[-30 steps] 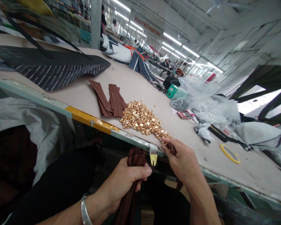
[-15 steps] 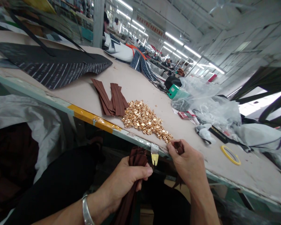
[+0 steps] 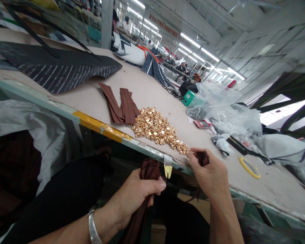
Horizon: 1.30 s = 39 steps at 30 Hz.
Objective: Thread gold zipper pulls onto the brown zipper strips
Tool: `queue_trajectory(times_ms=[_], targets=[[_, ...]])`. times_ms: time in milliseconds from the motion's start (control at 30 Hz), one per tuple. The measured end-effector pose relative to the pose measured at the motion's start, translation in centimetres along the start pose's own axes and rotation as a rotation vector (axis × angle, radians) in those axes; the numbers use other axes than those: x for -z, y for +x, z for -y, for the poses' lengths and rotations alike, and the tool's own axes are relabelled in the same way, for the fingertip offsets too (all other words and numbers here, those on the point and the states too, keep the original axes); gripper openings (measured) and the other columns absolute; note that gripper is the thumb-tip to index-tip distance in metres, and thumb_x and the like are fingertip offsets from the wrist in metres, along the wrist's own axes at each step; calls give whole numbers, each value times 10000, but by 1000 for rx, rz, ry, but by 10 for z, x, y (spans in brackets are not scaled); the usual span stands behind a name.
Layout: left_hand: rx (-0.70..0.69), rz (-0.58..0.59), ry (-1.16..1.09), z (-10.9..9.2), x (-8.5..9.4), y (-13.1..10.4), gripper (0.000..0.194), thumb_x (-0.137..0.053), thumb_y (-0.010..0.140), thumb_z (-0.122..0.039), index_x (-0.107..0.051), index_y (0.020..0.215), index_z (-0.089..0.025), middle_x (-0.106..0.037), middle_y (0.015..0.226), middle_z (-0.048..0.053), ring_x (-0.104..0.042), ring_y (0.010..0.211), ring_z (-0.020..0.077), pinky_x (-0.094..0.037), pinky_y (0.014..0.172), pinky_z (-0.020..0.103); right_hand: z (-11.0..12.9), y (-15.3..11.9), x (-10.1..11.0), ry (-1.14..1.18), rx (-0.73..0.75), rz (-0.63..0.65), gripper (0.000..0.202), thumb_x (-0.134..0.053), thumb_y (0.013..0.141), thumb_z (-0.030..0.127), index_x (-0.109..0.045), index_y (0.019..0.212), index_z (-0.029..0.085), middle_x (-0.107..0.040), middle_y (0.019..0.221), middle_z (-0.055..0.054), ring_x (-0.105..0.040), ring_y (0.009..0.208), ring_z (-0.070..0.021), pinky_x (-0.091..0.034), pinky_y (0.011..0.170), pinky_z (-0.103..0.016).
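Note:
My left hand [image 3: 144,188] is closed round a bundle of brown fabric strips [image 3: 150,168], whose long ends hang down below the table edge. Beside the lower tip of the gold metal pieces [image 3: 155,127], my right hand [image 3: 208,169] is closed with a brown strip [image 3: 202,157] tucked in its curled fingers. Its thumb and forefinger pinch at the edge of the pile; whether a gold piece is between them I cannot make out. More brown strips [image 3: 127,105] lie on the table against the pile. A metal tab with a yellow tip [image 3: 168,166] sticks out from the table edge between my hands.
A black sheet with a striped underside [image 3: 73,73] lies at the left of the table [image 3: 81,98]. To the right are a yellow tape roll [image 3: 249,167], clear plastic bags [image 3: 226,115], a red-and-white box [image 3: 202,124] and a green device [image 3: 189,98]. White cloth [image 3: 51,132] hangs at lower left.
My right hand has shifted slightly to the right along the table edge, with the brown strip still in its fingers. My left hand stays almost where it was.

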<state>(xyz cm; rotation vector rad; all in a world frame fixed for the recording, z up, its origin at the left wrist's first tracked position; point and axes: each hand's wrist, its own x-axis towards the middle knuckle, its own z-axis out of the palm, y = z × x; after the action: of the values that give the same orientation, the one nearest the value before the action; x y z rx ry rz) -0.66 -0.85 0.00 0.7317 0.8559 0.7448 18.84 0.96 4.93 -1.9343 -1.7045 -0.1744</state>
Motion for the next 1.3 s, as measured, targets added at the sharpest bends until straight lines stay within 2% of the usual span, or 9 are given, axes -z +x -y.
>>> queue_trajectory(times_ms=[167, 433, 633, 767, 833, 933, 1100, 1200, 1300], targets=[[-20, 17, 17, 0, 1, 0, 131, -655, 659, -274, -611, 659, -151, -528, 558, -34, -403, 442, 73, -278, 457, 214, -7, -1, 4, -112, 63, 110, 193, -560, 783, 329, -688, 740, 192, -565, 509, 24, -533, 460, -150, -356, 503, -264], [-20, 30, 22, 3, 2, 1, 136, -665, 672, -279, -600, 655, -161, -527, 565, -37, -411, 443, 77, -286, 461, 215, -12, -3, 6, -123, -7, 108, 286, -552, 817, 425, -718, 803, 192, -656, 585, -29, -600, 544, -200, -383, 540, -284], [-21, 10, 38, 3, 2, -1, 124, -650, 673, -272, -596, 654, -161, -507, 538, -47, -389, 438, 71, -272, 454, 210, -18, 9, 10, -184, 46, 150, 272, -543, 814, 394, -713, 757, 190, -700, 651, -60, -624, 579, -212, -400, 571, -301], [-24, 20, 32, 0, 1, -3, 125, -652, 669, -270, -599, 650, -158, -506, 538, -43, -397, 450, 74, -275, 456, 208, -31, 11, 13, -243, 101, 108, 246, -516, 837, 340, -701, 839, 179, -730, 804, -91, -645, 655, -223, -423, 619, -315], [-13, 16, 22, -1, 0, -4, 124, -650, 676, -268, -597, 650, -160, -489, 524, -49, -381, 444, 72, -262, 446, 204, -37, 10, 15, -272, 100, 130, 216, -510, 844, 301, -690, 836, 183, -737, 829, -94, -662, 700, -234, -429, 639, -319], [0, 6, 17, -2, -1, -5, 124, -646, 688, -267, -590, 646, -164, -459, 496, -57, -364, 435, 72, -237, 428, 200, -45, 6, 19, -293, 82, 163, 194, -531, 835, 285, -683, 752, 196, -744, 787, -86, -675, 709, -247, -427, 636, -322], [-3, 1, 7, -1, -1, -3, 125, -654, 681, -268, -600, 667, -156, -502, 554, -45, -387, 445, 66, -259, 435, 193, -54, 2, 22, -276, 36, 143, 221, -526, 846, 309, -700, 799, 181, -748, 822, -90, -675, 692, -235, -440, 636, -321], [19, 29, -11, 1, 1, -1, 122, -660, 678, -259, -598, 668, -154, -511, 556, -46, -390, 438, 62, -265, 435, 191, -50, 1, 24, -247, 27, 139, 246, -547, 845, 360, -717, 850, 181, -720, 739, -58, -656, 650, -215, -448, 616, -306], [37, 49, -60, 3, 1, 0, 127, -668, 687, -257, -599, 676, -152, -549, 585, -38, -404, 436, 56, -264, 437, 188, -35, -4, 32, -141, -18, 110, 277, -597, 833, 421, -720, 926, 191, -658, 615, -7, -608, 564, -189, -438, 548, -283]])
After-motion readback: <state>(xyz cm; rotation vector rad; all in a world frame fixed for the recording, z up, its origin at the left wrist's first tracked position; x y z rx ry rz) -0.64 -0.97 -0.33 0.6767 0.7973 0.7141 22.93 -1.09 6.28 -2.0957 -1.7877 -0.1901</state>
